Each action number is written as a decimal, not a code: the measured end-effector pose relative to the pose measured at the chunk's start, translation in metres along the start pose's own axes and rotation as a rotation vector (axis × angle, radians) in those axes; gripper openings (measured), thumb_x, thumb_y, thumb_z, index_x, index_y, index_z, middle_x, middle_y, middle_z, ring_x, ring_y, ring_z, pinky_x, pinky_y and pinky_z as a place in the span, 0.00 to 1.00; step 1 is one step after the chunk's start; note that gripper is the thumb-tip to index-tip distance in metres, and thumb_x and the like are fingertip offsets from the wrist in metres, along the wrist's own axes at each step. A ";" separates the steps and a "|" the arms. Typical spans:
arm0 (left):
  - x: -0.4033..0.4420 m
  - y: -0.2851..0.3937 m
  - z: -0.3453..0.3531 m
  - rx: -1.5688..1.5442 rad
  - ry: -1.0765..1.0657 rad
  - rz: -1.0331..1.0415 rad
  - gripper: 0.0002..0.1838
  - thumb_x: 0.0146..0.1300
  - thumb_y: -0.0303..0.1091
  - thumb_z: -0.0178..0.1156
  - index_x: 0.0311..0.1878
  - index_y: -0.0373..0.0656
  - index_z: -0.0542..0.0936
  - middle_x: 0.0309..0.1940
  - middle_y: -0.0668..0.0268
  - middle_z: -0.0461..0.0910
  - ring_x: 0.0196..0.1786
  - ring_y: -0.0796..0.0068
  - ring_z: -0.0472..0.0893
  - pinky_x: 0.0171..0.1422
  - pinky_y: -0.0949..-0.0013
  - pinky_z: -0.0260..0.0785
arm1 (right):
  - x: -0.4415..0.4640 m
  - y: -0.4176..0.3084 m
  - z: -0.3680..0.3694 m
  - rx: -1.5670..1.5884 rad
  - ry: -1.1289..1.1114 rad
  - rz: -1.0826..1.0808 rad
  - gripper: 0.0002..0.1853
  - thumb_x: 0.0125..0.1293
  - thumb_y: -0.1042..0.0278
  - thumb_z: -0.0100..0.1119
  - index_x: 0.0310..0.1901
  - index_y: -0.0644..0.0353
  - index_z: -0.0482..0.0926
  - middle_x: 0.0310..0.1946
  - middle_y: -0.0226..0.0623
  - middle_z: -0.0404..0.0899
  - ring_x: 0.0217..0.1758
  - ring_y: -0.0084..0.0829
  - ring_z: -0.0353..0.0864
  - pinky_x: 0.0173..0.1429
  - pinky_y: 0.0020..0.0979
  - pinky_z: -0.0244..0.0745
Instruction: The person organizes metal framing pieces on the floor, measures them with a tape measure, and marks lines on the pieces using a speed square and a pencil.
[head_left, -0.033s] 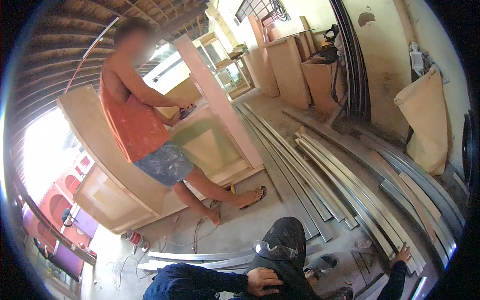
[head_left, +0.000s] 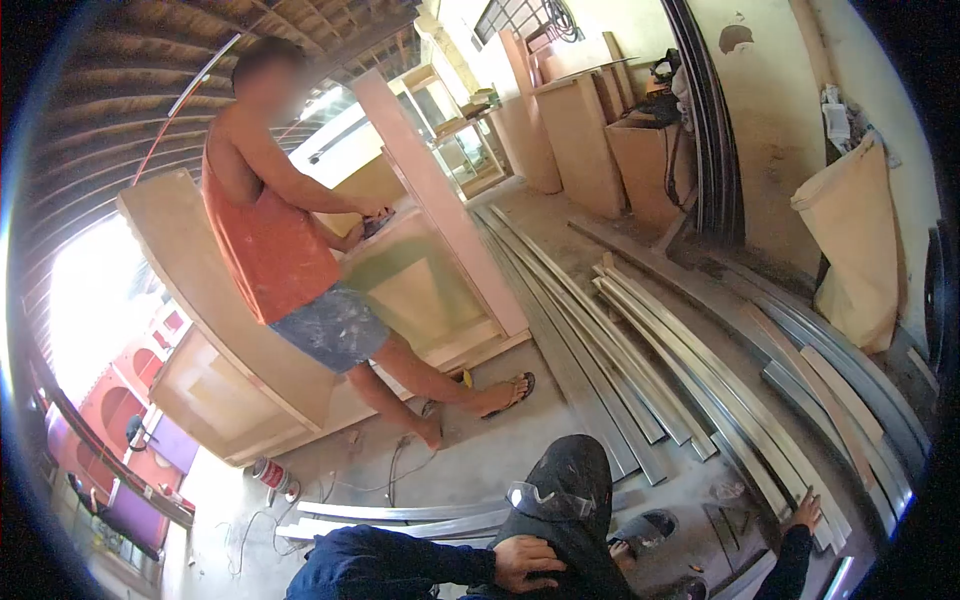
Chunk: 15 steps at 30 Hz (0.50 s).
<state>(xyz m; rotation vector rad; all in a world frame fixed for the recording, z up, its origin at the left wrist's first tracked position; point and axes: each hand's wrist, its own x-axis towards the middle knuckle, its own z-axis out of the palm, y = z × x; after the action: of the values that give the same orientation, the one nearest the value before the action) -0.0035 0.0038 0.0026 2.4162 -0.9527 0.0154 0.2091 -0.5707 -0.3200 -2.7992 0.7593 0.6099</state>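
Observation:
My left hand (head_left: 528, 562), at the end of a navy sleeve, rests on my dark trouser leg (head_left: 572, 470) and holds nothing. Clear safety glasses (head_left: 548, 502) lie across that leg near the knee, just above the hand. Off to the right, my right hand (head_left: 806, 512) lies with fingers stretched out on the near end of some long metal channels (head_left: 715, 400). It touches them without wrapping round them. More metal lengths (head_left: 420, 514) lie on the floor beside my left sleeve.
A person in an orange tank top (head_left: 265, 235) stands working at a wooden cabinet (head_left: 430, 290). A red can (head_left: 268, 472) and loose cords are on the floor at left. Brown panels (head_left: 570, 140), dark upright profiles (head_left: 705, 140) and a beige sack (head_left: 850, 240) stand along the wall.

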 end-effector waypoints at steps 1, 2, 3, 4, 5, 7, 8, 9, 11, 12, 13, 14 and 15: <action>-0.004 0.002 -0.002 -0.012 -0.016 0.000 0.17 0.58 0.42 0.63 0.46 0.43 0.78 0.36 0.60 0.77 0.38 0.59 0.78 0.42 0.60 0.72 | -0.009 -0.004 0.000 -0.046 0.070 -0.023 0.50 0.58 0.62 0.63 0.73 0.38 0.36 0.74 0.37 0.41 0.76 0.37 0.45 0.71 0.53 0.50; 0.021 -0.009 0.015 0.001 0.025 0.011 0.17 0.58 0.42 0.63 0.46 0.43 0.78 0.36 0.60 0.77 0.38 0.59 0.78 0.42 0.60 0.72 | 0.029 -0.006 -0.022 -0.049 0.112 -0.038 0.50 0.58 0.62 0.63 0.73 0.38 0.36 0.74 0.37 0.41 0.76 0.37 0.45 0.71 0.53 0.50; 0.017 -0.005 0.013 0.010 0.034 0.006 0.16 0.58 0.42 0.62 0.46 0.43 0.78 0.36 0.60 0.77 0.38 0.58 0.78 0.42 0.60 0.72 | 0.022 -0.007 -0.015 -0.107 0.038 -0.043 0.49 0.59 0.58 0.60 0.73 0.40 0.36 0.74 0.35 0.35 0.77 0.38 0.41 0.71 0.53 0.49; 0.012 0.000 0.010 0.020 0.042 -0.001 0.16 0.58 0.42 0.62 0.45 0.43 0.78 0.35 0.60 0.76 0.38 0.58 0.78 0.42 0.60 0.72 | 0.016 -0.009 -0.008 -0.166 -0.036 -0.049 0.47 0.59 0.55 0.58 0.73 0.42 0.36 0.75 0.33 0.29 0.77 0.39 0.37 0.71 0.54 0.49; 0.015 0.004 0.008 0.023 0.045 -0.016 0.16 0.58 0.42 0.62 0.45 0.43 0.78 0.35 0.60 0.76 0.38 0.58 0.78 0.42 0.60 0.72 | 0.004 -0.015 -0.020 -0.182 -0.072 -0.012 0.47 0.60 0.51 0.56 0.73 0.45 0.36 0.75 0.30 0.27 0.77 0.38 0.36 0.71 0.55 0.49; 0.022 0.009 0.000 0.020 -0.009 -0.033 0.16 0.58 0.42 0.62 0.45 0.43 0.77 0.35 0.60 0.76 0.38 0.58 0.77 0.42 0.60 0.72 | 0.008 -0.023 -0.019 -0.203 -0.047 -0.018 0.46 0.61 0.52 0.55 0.73 0.46 0.36 0.75 0.31 0.29 0.77 0.38 0.36 0.71 0.54 0.49; 0.020 0.010 0.001 0.023 -0.014 -0.047 0.16 0.58 0.42 0.62 0.45 0.43 0.77 0.35 0.60 0.76 0.38 0.58 0.77 0.42 0.60 0.72 | 0.008 -0.025 -0.016 -0.222 -0.016 -0.003 0.46 0.62 0.52 0.55 0.73 0.48 0.37 0.75 0.32 0.30 0.77 0.37 0.36 0.71 0.53 0.50; 0.020 0.007 0.002 0.028 -0.017 -0.043 0.16 0.58 0.42 0.61 0.44 0.43 0.77 0.35 0.60 0.76 0.39 0.58 0.77 0.42 0.59 0.71 | 0.010 -0.026 -0.017 -0.239 0.021 0.016 0.45 0.62 0.53 0.54 0.73 0.50 0.37 0.75 0.33 0.31 0.77 0.37 0.36 0.71 0.52 0.50; 0.022 0.006 0.004 0.035 -0.020 -0.043 0.16 0.58 0.42 0.61 0.44 0.43 0.76 0.35 0.60 0.75 0.39 0.58 0.77 0.42 0.59 0.71 | 0.015 -0.028 -0.025 -0.261 -0.006 0.014 0.45 0.62 0.55 0.54 0.73 0.49 0.36 0.75 0.34 0.32 0.77 0.37 0.37 0.71 0.51 0.51; 0.023 0.006 0.004 0.022 -0.013 -0.051 0.16 0.58 0.42 0.61 0.44 0.43 0.76 0.35 0.60 0.75 0.39 0.58 0.77 0.41 0.59 0.71 | 0.012 -0.033 -0.037 -0.282 -0.030 0.018 0.45 0.63 0.57 0.54 0.73 0.47 0.36 0.75 0.35 0.32 0.77 0.37 0.37 0.71 0.50 0.51; 0.022 0.007 0.003 0.011 -0.008 -0.062 0.16 0.58 0.42 0.61 0.44 0.43 0.76 0.34 0.59 0.75 0.39 0.57 0.76 0.41 0.58 0.70 | 0.006 -0.040 -0.049 -0.282 -0.038 0.008 0.45 0.63 0.57 0.54 0.73 0.47 0.36 0.75 0.35 0.32 0.77 0.37 0.37 0.71 0.50 0.51; 0.023 0.007 0.000 0.019 -0.014 -0.076 0.16 0.58 0.42 0.61 0.44 0.43 0.76 0.34 0.59 0.75 0.39 0.57 0.76 0.41 0.58 0.70 | -0.012 -0.054 -0.065 -0.274 -0.050 0.047 0.43 0.64 0.59 0.53 0.73 0.46 0.36 0.75 0.34 0.32 0.77 0.37 0.37 0.71 0.50 0.50; 0.025 0.008 -0.001 0.036 -0.016 -0.081 0.15 0.58 0.41 0.61 0.44 0.42 0.76 0.34 0.59 0.74 0.38 0.57 0.76 0.41 0.58 0.70 | -0.029 -0.068 -0.082 -0.266 -0.061 0.086 0.42 0.65 0.61 0.52 0.73 0.45 0.37 0.75 0.34 0.32 0.77 0.37 0.38 0.72 0.50 0.50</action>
<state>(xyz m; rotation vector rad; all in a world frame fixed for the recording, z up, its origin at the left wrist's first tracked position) 0.0104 -0.0162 0.0119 2.4895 -0.8671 -0.0163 0.2487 -0.5219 -0.2296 -2.9804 0.8470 0.8661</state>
